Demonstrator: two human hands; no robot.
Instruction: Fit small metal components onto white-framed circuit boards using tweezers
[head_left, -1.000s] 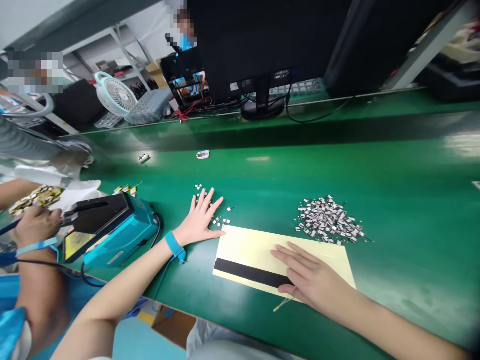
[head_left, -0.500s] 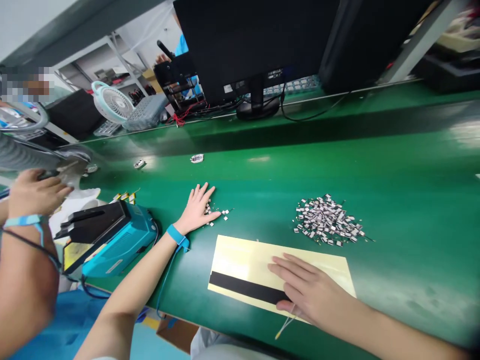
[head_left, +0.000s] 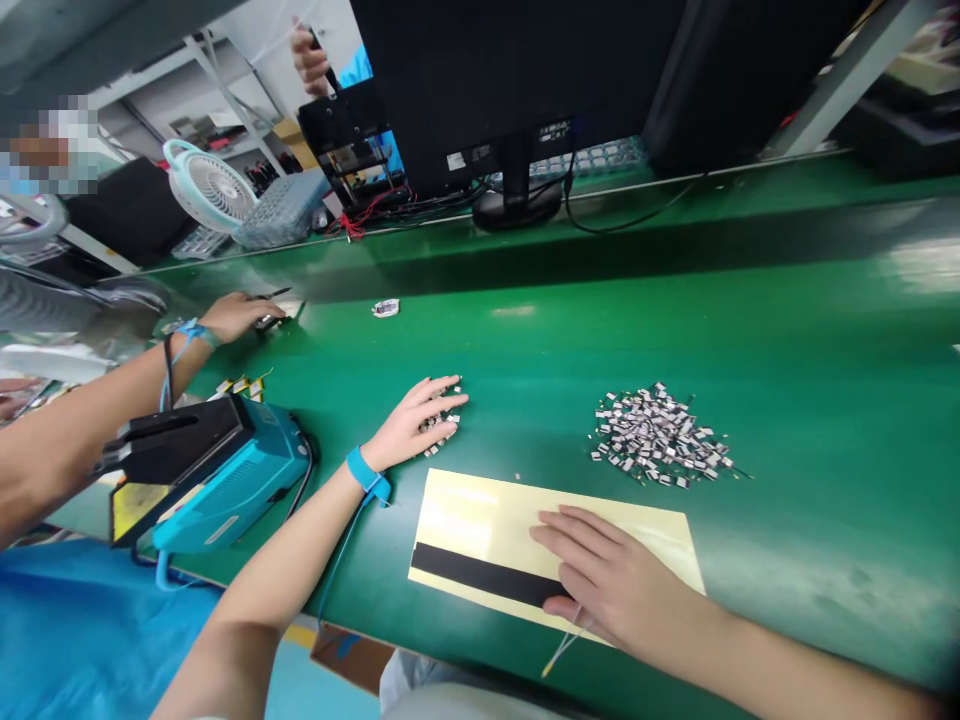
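Left hand (head_left: 409, 428) curled over small metal parts (head_left: 440, 424), grip unclear; right hand (head_left: 607, 570) flat, open, on yellow sheet (head_left: 472, 515).

Bench mat (head_left: 795, 420): glossy green. Sheet (head_left: 480, 525): pale yellow, one black band. Wrist strap (head_left: 366, 475): bright blue. Machine (head_left: 229, 495): teal, black top. Pieces (head_left: 652, 435): silver and black.

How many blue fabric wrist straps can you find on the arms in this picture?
2. One blue fabric wrist strap sits behind the person's left hand; the other sits behind a co-worker's hand, left on the green bench. Others may be hidden.
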